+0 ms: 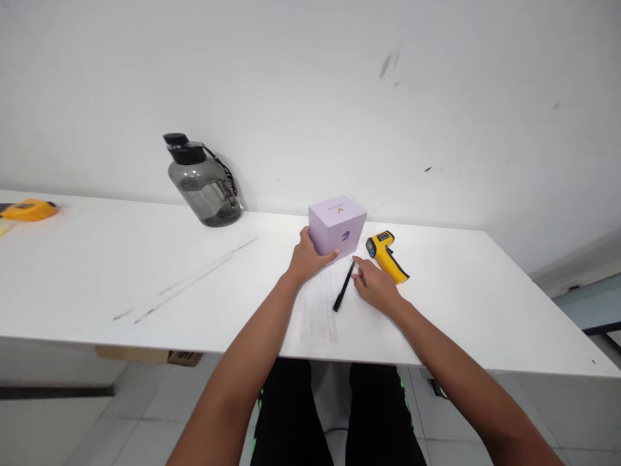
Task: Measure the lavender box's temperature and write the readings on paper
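2 forearms (257,336) extended, left hand (309,257) clasping box (334,228), right hand (376,283) half-curled by pen (343,288)

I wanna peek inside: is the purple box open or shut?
Shut: the purple box is covered flat across the top, with no gap showing.

Through the remote camera I am seeing a white wall (310,97), which is filling the upper half of the frame and carrying a few dark marks (385,66) right of the top centre. A white table (485,291) is stretching across the middle, with grey streaks (194,283) running left of centre. Grey floor tiles (160,395) are showing below. Pale light is spreading over the wall.
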Demonstrator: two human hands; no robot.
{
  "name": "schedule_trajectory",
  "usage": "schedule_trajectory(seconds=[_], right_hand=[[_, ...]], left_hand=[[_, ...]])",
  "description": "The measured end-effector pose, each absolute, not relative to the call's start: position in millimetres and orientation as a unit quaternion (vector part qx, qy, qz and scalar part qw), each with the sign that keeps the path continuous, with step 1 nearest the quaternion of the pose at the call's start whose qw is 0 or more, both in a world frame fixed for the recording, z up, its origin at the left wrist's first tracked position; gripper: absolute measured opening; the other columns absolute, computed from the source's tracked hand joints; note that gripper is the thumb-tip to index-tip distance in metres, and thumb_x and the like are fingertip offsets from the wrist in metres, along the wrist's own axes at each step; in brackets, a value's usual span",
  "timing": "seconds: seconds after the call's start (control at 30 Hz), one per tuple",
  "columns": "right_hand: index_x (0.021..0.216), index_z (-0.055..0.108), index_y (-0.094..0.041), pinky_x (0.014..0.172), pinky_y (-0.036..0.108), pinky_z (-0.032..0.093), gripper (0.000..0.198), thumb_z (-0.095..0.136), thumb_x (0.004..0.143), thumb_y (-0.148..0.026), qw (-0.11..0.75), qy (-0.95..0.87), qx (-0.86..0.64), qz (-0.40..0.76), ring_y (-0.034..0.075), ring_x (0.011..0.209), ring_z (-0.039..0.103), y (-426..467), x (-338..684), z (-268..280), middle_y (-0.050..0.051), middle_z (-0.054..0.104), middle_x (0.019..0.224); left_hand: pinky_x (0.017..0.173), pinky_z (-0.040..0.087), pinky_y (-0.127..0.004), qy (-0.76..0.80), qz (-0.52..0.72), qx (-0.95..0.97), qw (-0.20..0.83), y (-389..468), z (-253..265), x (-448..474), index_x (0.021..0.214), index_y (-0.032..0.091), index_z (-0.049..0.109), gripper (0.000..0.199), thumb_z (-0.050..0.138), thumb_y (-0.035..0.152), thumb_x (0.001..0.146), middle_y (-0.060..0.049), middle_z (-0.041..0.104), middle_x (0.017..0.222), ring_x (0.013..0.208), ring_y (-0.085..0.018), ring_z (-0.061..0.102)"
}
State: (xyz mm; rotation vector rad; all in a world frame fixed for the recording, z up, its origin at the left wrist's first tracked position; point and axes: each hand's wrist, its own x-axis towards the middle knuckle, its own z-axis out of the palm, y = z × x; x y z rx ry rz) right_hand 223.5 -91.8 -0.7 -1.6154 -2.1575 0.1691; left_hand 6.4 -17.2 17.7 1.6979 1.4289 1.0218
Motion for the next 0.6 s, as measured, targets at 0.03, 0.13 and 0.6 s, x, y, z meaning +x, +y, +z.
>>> schedule_trajectory(seconds=[0.03,0.13,0.6], right_hand=[[0.146,0.056,-0.016,0.072,0.035,0.052,0.049,0.046,0.099,-0.026,0.219,-0.774,-0.591,0.057,0.028,0.094,0.068,-91,224,1,0.014,0.073,0.109],[0.143,0.059,-0.017,0.081,0.039,0.051,0.046,0.044,0.101,-0.027,0.223,-0.744,-0.63,0.02,0.03,0.1,0.067,-89,231,13,0.016,0.072,0.113],[0.128,0.065,-0.019,0.084,0.04,0.05,0.055,0.068,0.084,-0.051,0.256,-0.548,-0.776,0.177,0.034,0.108,0.069,-81,267,35,0.017,0.073,0.121]], left_hand=[[0.1,0.054,-0.052,0.551,0.39,0.653,0.343,-17,18,6,0.15,0.026,0.025,0.106,0.084,0.063,0.069,-0.02,0.057,0.148,0.133,-0.039,0.061],[0.101,0.053,-0.054,0.562,0.38,0.652,0.339,-19,20,7,0.15,0.025,0.025,0.107,0.083,0.064,0.069,-0.02,0.058,0.148,0.131,-0.041,0.062],[0.104,0.053,-0.05,0.566,0.434,0.585,0.386,-10,18,4,0.15,0.027,0.031,0.102,0.082,0.068,0.071,-0.02,0.056,0.151,0.134,-0.035,0.061]])
